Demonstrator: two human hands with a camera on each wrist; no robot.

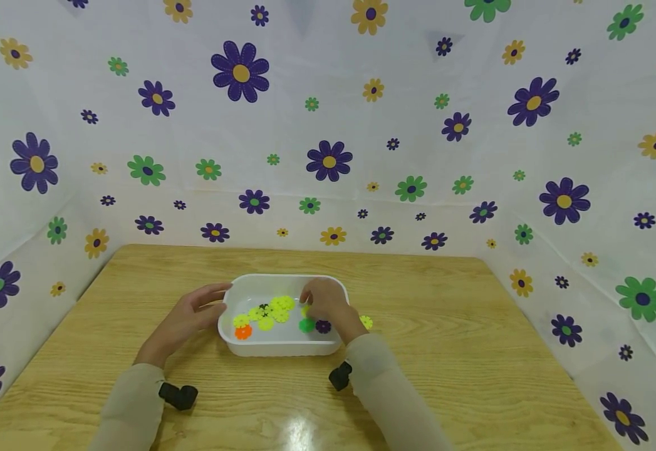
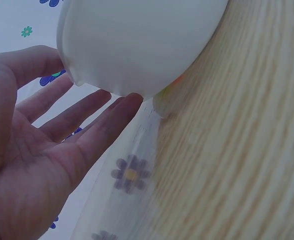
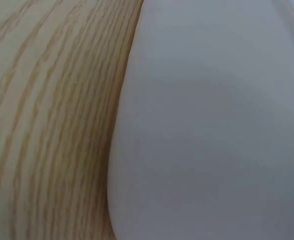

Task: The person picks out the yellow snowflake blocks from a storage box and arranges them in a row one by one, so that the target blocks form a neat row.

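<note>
A white plastic tub [image 1: 282,349] stands on the table with small flower-shaped plastic discs in it. Most are a yellow cluster [image 1: 271,310]; an orange disc [image 1: 243,332] lies at the left, a green disc [image 1: 306,325] and a dark purple disc [image 1: 323,326] at the right. My left hand [image 1: 195,313] touches the tub's left end, its fingers extended along the rim. Inside the right end, my right hand [image 1: 326,300] reaches down with bent fingers over a yellow disc [image 1: 305,311]. Its fingertips are partly hidden, so I cannot tell whether they pinch it. The right wrist view shows only tub wall and table.
One yellow disc [image 1: 366,322] lies on the wooden table [image 1: 446,351], just right of the tub. A white flower-printed cloth [image 1: 282,125] hangs behind the table and along both sides. Black wrist cameras sit on both sleeves.
</note>
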